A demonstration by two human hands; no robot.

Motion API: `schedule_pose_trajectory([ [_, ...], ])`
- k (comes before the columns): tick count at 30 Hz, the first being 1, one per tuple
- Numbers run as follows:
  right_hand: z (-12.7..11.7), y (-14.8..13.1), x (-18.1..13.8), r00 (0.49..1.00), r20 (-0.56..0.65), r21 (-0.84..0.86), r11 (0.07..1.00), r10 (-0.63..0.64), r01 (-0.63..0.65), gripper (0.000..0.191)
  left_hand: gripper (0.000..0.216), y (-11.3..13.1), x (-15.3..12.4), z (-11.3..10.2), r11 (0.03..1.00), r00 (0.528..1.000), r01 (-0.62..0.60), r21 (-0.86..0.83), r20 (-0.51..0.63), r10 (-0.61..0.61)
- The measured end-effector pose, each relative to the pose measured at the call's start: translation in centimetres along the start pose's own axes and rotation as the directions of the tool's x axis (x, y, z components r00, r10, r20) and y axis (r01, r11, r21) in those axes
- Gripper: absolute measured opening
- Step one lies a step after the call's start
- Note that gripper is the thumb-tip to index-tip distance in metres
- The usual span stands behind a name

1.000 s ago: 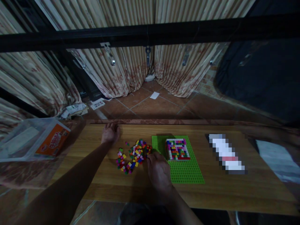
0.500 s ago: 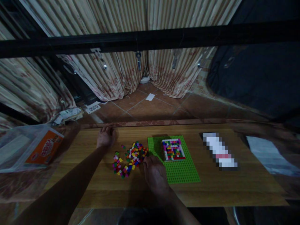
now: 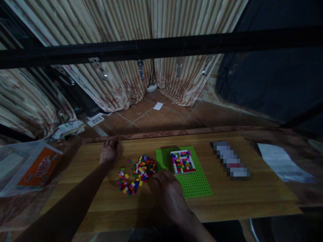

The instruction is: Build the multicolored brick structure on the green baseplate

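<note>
A heap of small coloured bricks (image 3: 137, 173) lies on the wooden table (image 3: 227, 198). To its right is a green baseplate (image 3: 196, 185) carrying a square block of mixed-colour bricks (image 3: 182, 161) with a white rim. My left hand (image 3: 109, 152) rests flat on the table beyond the heap's left end, fingers stretched toward the far edge. My right hand (image 3: 168, 193) sits palm down at the heap's right edge, touching the baseplate's near left corner; its fingertips are curled under and hidden.
A clear plastic box with an orange label (image 3: 32, 168) stands at the left. A long blurred object (image 3: 230, 159) and a white sheet (image 3: 280, 163) lie on the right. Beyond the table are tiled floor, curtains and a black bar overhead.
The view has drifted right and up, so everything sits further left in the picture. My right hand has drawn slightly back toward me from the heap. My left hand stays put.
</note>
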State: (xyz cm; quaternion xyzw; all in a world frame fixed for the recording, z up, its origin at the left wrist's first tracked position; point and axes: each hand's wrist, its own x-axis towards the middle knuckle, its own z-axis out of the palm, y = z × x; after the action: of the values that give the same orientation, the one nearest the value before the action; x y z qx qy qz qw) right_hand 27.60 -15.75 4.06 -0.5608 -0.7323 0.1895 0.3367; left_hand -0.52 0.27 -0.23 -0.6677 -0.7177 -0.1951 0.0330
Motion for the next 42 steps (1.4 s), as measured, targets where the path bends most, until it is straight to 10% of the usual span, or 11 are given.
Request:
schedule_pose_trajectory([
  [10,-5.7,5.3,1.8,0.928,-0.268,0.152,0.963,0.258,-0.224,0.022,0.039,0.0,0.0,0.1,1.0,1.0,0.002,-0.013,0.004,-0.002],
  [42,-4.8,7.1,3.9,0.889,-0.304,0.076,0.939,0.343,-0.336,0.03,0.04,0.0,0.0,0.2,0.999,1.0,0.011,0.032,0.014,-0.012],
])
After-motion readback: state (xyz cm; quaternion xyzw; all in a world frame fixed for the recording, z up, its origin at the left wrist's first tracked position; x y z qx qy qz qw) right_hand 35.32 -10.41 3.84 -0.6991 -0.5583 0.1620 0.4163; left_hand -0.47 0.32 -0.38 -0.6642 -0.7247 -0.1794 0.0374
